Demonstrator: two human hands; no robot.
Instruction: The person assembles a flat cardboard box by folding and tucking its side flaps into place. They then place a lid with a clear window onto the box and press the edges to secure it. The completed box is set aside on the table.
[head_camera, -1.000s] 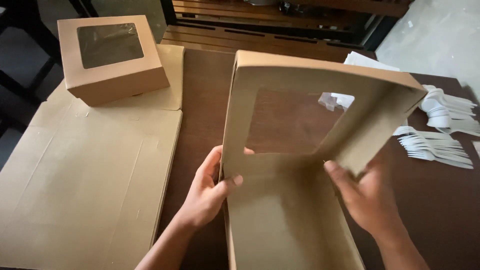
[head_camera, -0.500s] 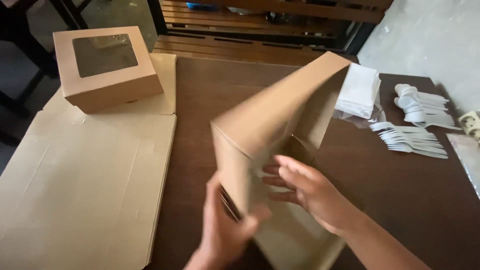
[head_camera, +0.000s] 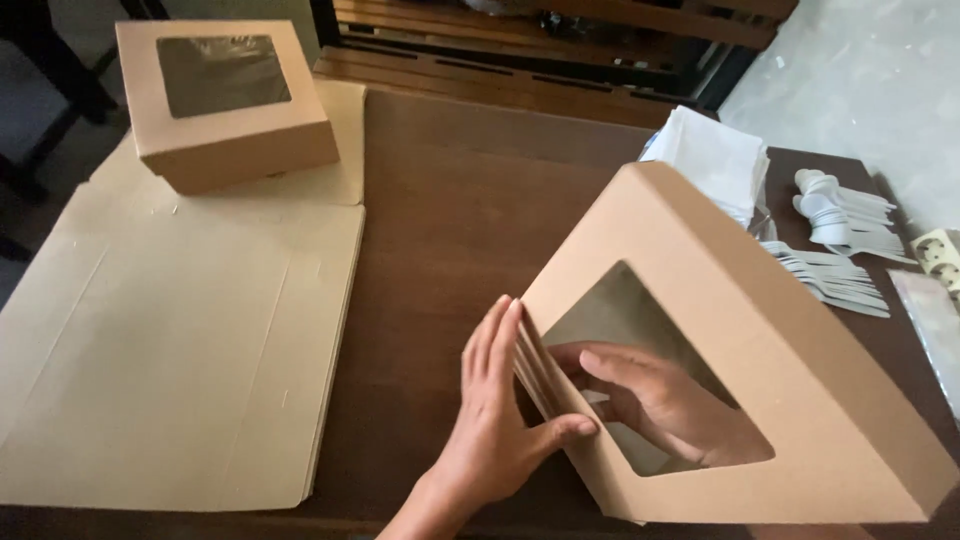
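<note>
Now, left to right across your table:

Flat sheets: one stack of unfolded brown cardboard blanks (head_camera: 170, 350) lies along the left edge of the brown table (head_camera: 450, 200); how many sheets are in it cannot be told.

Finished box: one closed brown windowed box (head_camera: 222, 100) sits on the far end of that stack, near the far left corner.

Your left hand: your left hand (head_camera: 495, 420) is spread flat, fingers together and straight, pressed against the outside of the near left side flaps of the box you are folding, thumb hooked along its lower edge.

Box in hand: one brown box with a clear window (head_camera: 740, 360) stands tilted near the front edge, right of centre, window facing you, between your two hands.

Your right hand: your right hand (head_camera: 665, 405) is inside the box, seen through the window, fingers loosely spread and pointing left toward the flaps your left hand presses.

Napkins: one pile of white napkins (head_camera: 715, 160) lies behind the box.

Cutlery: two heaps of white plastic cutlery (head_camera: 835, 245) lie toward the right edge; the pieces are too many to count.
</note>
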